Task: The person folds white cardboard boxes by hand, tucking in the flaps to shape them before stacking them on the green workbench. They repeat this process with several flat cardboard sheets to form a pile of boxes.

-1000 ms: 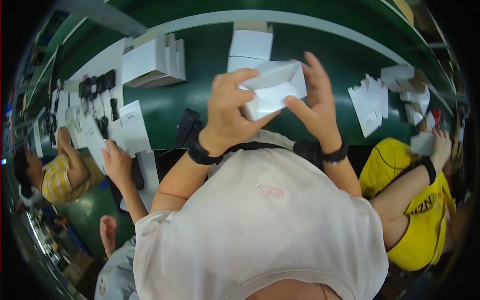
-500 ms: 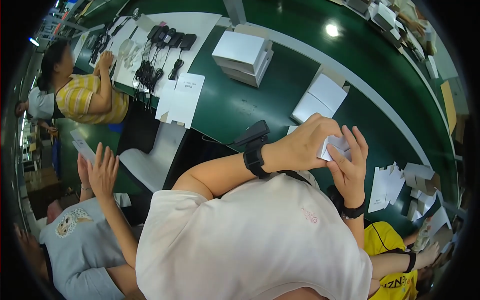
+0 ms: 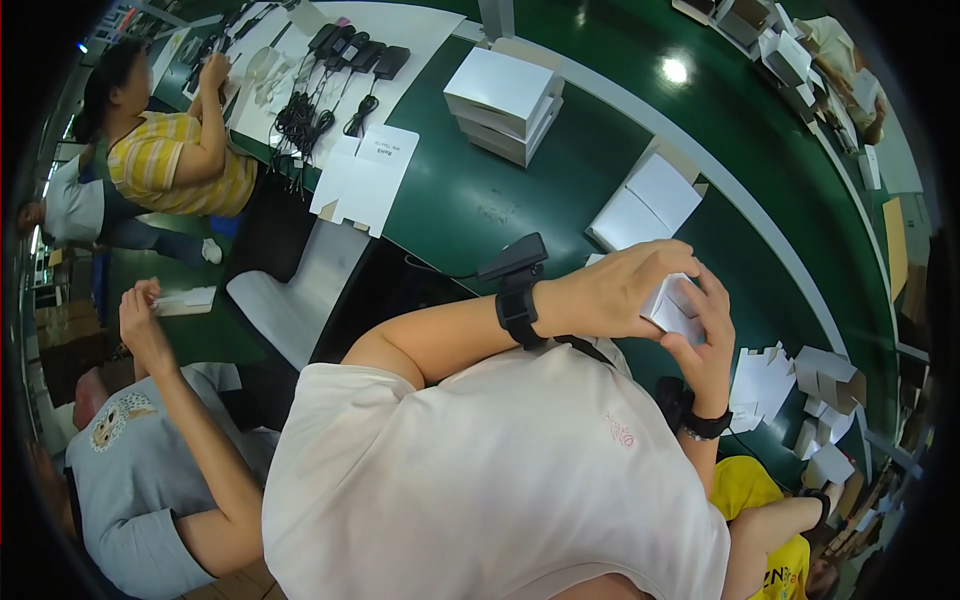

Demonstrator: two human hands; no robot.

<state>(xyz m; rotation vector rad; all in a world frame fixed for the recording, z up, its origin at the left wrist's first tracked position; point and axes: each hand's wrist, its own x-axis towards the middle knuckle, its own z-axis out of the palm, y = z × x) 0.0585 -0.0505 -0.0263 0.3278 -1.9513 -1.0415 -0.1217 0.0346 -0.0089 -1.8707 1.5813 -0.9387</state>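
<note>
In front of my chest, over the near edge of the green table, I hold a small white folded-card box (image 3: 670, 308) between both hands. My left hand (image 3: 612, 292) is wrapped round its left and far side, with a black band and a black clip-like device on the wrist. From the right, my right hand (image 3: 712, 335) grips the box, its fingers curled over the far side and the thumb at the near side. Flaps or folds show at the box's face, but its inside is hidden.
Stacked white boxes (image 3: 502, 95) and another white carton (image 3: 650, 200) stand on the green table (image 3: 440, 200). A flat white card blank (image 3: 368, 180) lies left, near black power adapters (image 3: 362, 55). More card blanks (image 3: 762, 385) lie right. Co-workers sit on both sides.
The box has turned between my hands, and my right fingers have closed further over it. At left, a co-worker's hands have lowered with a white card piece.
</note>
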